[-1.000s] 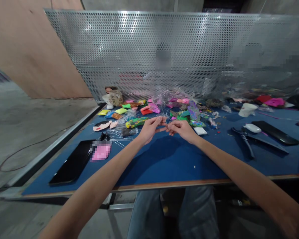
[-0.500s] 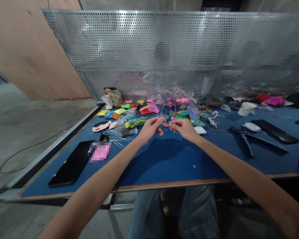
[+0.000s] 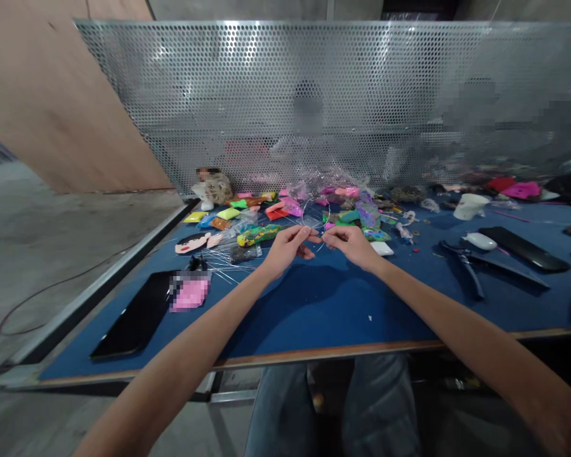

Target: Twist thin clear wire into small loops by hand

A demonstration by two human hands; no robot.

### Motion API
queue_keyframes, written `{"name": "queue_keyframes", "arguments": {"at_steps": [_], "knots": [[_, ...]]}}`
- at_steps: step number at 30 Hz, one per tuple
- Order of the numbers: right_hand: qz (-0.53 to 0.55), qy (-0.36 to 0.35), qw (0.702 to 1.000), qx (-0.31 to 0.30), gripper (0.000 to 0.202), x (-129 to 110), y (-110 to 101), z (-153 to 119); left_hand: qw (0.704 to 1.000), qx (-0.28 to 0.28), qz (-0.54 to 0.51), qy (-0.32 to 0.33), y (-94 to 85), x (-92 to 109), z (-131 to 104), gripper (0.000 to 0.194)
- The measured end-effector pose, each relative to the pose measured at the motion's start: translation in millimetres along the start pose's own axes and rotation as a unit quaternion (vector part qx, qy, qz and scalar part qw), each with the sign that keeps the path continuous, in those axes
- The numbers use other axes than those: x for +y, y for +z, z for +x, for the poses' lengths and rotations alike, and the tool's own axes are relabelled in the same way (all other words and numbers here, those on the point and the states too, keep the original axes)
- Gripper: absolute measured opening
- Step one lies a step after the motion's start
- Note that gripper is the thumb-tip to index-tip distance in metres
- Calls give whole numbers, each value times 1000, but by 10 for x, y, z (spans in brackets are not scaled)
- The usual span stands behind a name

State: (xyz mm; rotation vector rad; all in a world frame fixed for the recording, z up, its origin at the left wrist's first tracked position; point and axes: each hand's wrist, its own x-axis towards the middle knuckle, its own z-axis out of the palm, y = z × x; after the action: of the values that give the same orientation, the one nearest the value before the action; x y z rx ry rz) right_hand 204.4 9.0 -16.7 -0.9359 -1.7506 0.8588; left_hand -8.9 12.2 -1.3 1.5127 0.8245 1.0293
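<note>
A thin pale wire is bent into a rounded loop that rises above my fingertips. My left hand pinches it from the left, with the lower fingers curled loosely. On the right side, my right hand grips the wire near its lower part between thumb and fingers. Both hands are close together over the blue tabletop, fingertips nearly meeting. A short wire end shows just below them. Behind my left hand lies a colourful patterned lump, and straight thin wires are scattered to its left.
At left lie a black tablet-like panel and a pink packet. Pliers, a white mouse-shaped object, a black case and a white cup are on the right. A perforated metal screen stands behind.
The wire loop now looks rounder and more closed above my fingers. My hands have barely shifted and keep their pinch.
</note>
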Motion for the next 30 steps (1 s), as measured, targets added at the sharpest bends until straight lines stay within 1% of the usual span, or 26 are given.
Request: {"name": "queue_keyframes", "arguments": {"at_steps": [5, 10, 17, 22, 25, 27, 30], "knots": [[-16, 2, 1000, 22, 32, 3, 7, 12, 1000, 1, -15, -10, -3, -20, 11, 47], [3, 4, 1000, 27, 34, 12, 4, 22, 998, -7, -54, -10, 16, -71, 23, 50], [54, 21, 998, 29, 35, 13, 8, 17, 997, -3, -80, 9, 41, -74, 16, 50], [97, 46, 993, 43, 32, -1, 38, 13, 999, -2, -48, 25, 19, -80, 23, 54], [144, 67, 986, 45, 29, 4, 54, 23, 999, 2, -35, 37, 9, -81, 26, 52], [169, 73, 982, 48, 28, 11, 60, 30, 998, -3, -43, 34, 13, -76, 23, 50], [153, 60, 985, 61, 30, 32, 53, 38, 997, -18, -68, 19, 21, -60, 15, 50]]}}
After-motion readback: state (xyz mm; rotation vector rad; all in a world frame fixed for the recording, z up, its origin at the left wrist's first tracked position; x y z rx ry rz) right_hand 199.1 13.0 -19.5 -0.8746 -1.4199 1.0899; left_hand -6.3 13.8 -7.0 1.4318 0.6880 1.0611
